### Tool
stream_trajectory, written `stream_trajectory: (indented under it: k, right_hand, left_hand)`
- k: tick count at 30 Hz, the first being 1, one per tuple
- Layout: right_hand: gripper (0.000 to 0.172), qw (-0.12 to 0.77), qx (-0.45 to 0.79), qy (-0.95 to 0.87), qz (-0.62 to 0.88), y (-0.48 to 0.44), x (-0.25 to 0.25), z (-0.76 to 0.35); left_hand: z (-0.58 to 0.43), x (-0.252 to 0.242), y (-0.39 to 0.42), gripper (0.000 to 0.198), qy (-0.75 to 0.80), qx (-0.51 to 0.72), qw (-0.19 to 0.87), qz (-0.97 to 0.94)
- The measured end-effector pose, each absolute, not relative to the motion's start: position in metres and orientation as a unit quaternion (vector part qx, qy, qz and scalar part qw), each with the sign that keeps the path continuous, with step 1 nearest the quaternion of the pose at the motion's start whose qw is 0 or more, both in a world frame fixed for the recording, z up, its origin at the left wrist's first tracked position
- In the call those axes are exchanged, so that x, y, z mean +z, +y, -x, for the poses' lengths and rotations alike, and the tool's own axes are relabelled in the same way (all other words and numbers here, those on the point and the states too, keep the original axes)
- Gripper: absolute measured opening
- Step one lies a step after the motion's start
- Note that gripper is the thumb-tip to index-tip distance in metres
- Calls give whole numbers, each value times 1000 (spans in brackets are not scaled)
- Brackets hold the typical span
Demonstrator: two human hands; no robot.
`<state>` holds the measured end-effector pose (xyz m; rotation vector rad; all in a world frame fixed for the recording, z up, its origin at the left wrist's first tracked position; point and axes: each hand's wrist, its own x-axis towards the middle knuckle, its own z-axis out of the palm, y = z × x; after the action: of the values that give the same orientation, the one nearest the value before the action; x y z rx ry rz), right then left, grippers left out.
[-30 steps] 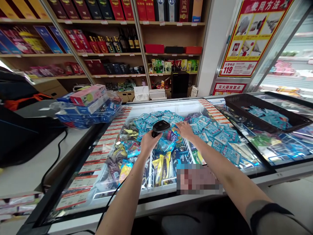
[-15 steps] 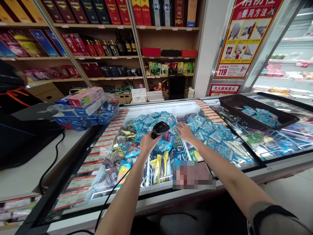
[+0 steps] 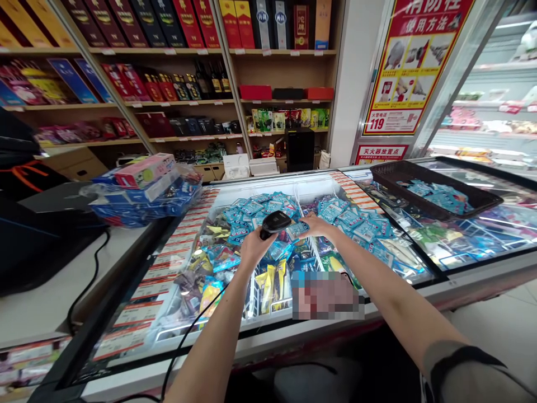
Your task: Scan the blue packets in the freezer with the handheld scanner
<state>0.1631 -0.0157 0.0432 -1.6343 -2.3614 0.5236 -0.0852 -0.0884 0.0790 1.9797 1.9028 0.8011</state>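
Observation:
My left hand [image 3: 253,250] is wrapped round the handle of a black barcode scanner [image 3: 275,221], whose head points to the right. A small blue packet [image 3: 296,230] is pinched in my right hand [image 3: 317,226], close in front of the scanner. Both hands are above a glass-topped chest freezer. On the glass, one pile of blue packets [image 3: 255,208] lies beyond the scanner, and another pile of blue packets [image 3: 363,225] lies to the right of my right hand. Yellow-wrapped ice creams [image 3: 268,286] show through the glass below.
A dark tray [image 3: 482,210] with blue packets stands at the right. Plastic-wrapped boxes [image 3: 142,193] sit at the left. The scanner's black cable [image 3: 200,317] runs down past my left forearm. A pixelated flat object [image 3: 328,295] lies at the freezer's front edge. Stocked shelves stand behind.
My right hand, previously over the packets with fingers spread, now has a blue packet pinched in it beside the scanner. My left hand with the scanner has hardly moved.

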Motion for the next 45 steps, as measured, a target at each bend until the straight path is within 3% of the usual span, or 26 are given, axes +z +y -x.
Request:
stream_trajectory:
  k: [5, 11, 21, 45]
  right_hand:
    - [74, 202, 188, -752, 599, -27, 41, -169]
    - [36, 360, 124, -719, 581, -47, 29, -186]
    - [37, 470, 139, -624, 609, -47, 4, -197]
    - [40, 430, 163, -626, 630, -52, 11, -198]
  left_hand:
    - [86, 72, -85, 55, 652, 280, 146, -690]
    - [79, 71, -86, 57, 645, 284, 157, -692]
    - [63, 73, -94, 53, 638, 278, 138, -705]
    - [59, 76, -93, 54, 651, 254, 154, -698]
